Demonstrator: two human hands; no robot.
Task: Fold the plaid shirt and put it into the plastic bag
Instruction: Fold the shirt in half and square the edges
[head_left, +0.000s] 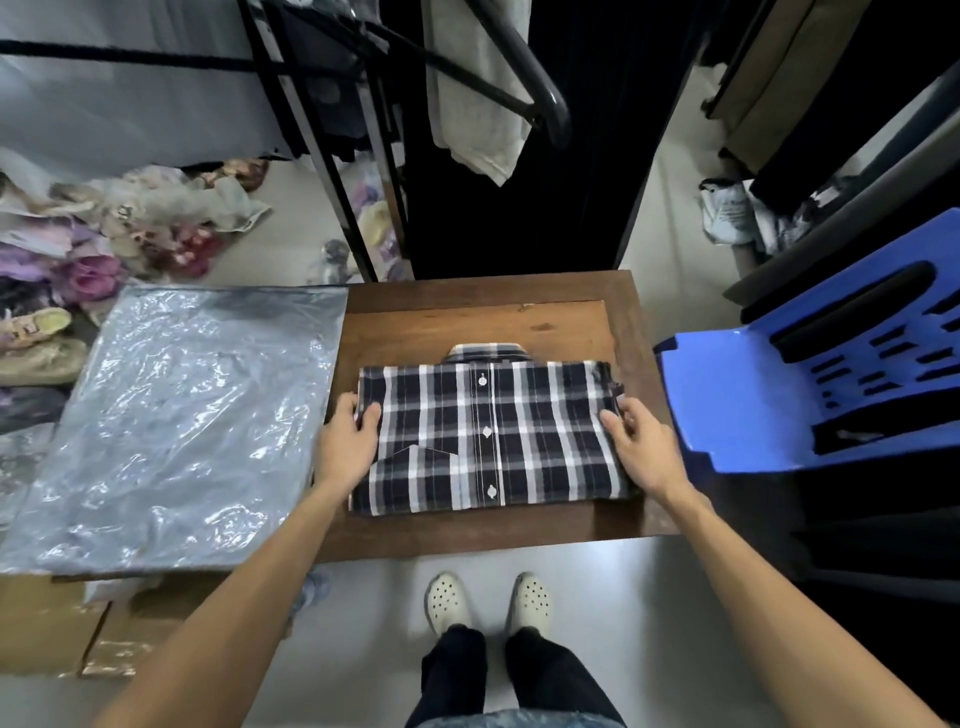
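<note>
bare wooden table (467, 325) beyond the folded plaid shirt (488, 436), plastic bag (176, 415) lying flat just left of it, blue chair (753, 395) crowding the right edge, black rack (332, 171) standing behind

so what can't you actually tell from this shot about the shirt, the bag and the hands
All from the head view:
- Plaid shirt: its folded-under sleeves and back are hidden by the front panel.
- Plastic bag: glare and wrinkles hide where its opening is.
- Left hand and right hand: their fingertips curl at the shirt's side edges, so how far they reach underneath is hidden by the cloth.
- Wooden table: its legs are hidden by its own top.
</note>
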